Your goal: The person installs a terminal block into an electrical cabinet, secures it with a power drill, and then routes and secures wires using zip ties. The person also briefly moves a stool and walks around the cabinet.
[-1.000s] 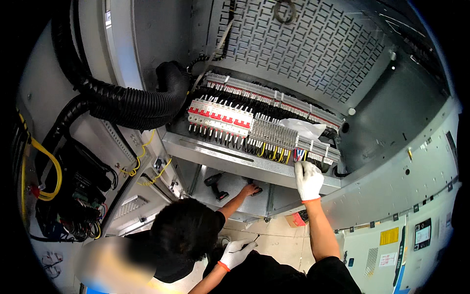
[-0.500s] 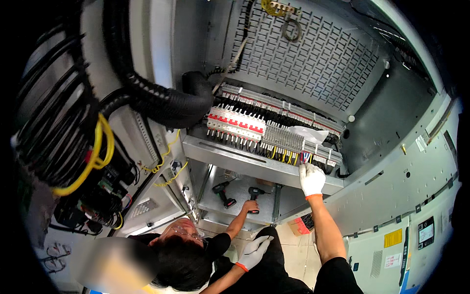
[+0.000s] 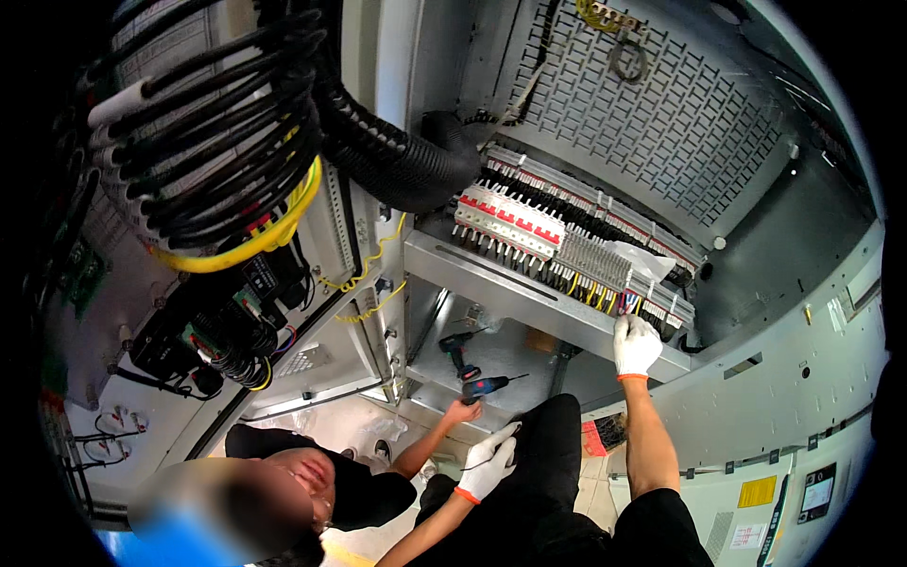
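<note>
My right hand (image 3: 637,347), in a white glove with an orange cuff, reaches up to the terminal row at the right end of the cabinet rail. Its fingers are pinched at a few thin coloured wires (image 3: 628,304) hanging below the terminal blocks (image 3: 652,295). My left hand (image 3: 488,463), gloved alike, rests by my thigh with its fingers curled. A thin dark thing shows at its fingers, too small to name. Left of the terminals sits a row of white circuit breakers (image 3: 508,225) with red levers.
A co-worker's bare hand (image 3: 463,412) grips a cordless drill (image 3: 487,386) below the cabinet's crossbar (image 3: 491,280). A second drill (image 3: 455,353) lies on the lower shelf. Thick black corrugated conduit (image 3: 392,161) and bundled black cables (image 3: 217,142) hang at left. White paper (image 3: 644,260) lies on the rail.
The view has shifted, so the cabinet sits farther right. The co-worker has raised the drill off the shelf and turned it to point right. My right hand stays at the wires.
</note>
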### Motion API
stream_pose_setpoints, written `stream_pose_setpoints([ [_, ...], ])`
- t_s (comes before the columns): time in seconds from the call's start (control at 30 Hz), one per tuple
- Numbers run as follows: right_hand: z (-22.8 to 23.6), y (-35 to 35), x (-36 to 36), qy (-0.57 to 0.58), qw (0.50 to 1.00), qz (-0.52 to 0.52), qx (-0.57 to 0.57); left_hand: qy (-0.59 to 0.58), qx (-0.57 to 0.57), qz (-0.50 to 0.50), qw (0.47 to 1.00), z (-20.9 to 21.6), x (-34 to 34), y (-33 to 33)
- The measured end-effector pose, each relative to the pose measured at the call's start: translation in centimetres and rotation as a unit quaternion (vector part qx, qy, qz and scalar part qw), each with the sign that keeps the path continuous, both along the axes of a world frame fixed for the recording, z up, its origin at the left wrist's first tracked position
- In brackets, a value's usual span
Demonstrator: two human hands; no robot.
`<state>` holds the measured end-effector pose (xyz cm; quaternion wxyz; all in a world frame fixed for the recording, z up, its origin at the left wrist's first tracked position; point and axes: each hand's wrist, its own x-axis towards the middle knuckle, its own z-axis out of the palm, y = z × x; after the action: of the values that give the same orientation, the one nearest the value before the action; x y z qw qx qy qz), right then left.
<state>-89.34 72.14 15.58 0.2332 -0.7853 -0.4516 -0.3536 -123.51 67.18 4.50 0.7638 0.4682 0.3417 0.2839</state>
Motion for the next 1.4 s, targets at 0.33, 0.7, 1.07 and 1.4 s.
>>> stream_pose_setpoints([
  [0.33, -0.8, -0.4, 0.9, -0.082, 0.996, 0.008, 0.025, 0.037, 0.026, 0.015, 0.999, 0.9, -0.1, 2.6],
  [0.7, 0.2, -0.4, -0.1, -0.023, 1.000, 0.019, 0.012, 0.020, 0.110, -0.019, 0.994, 3.9, 0.3, 5.3],
  [1.07, 8.3, 1.5, -7.8, 0.117, 0.914, 0.384, -0.059, 0.064, 0.352, -0.079, 0.930, 8.1, 4.7, 13.2],
  [1.4, 11.2, 8.2, -10.0, 0.080, 0.846, 0.469, -0.240, 0.091, 0.478, 0.005, 0.874, 13.6, 6.9, 20.6],
])
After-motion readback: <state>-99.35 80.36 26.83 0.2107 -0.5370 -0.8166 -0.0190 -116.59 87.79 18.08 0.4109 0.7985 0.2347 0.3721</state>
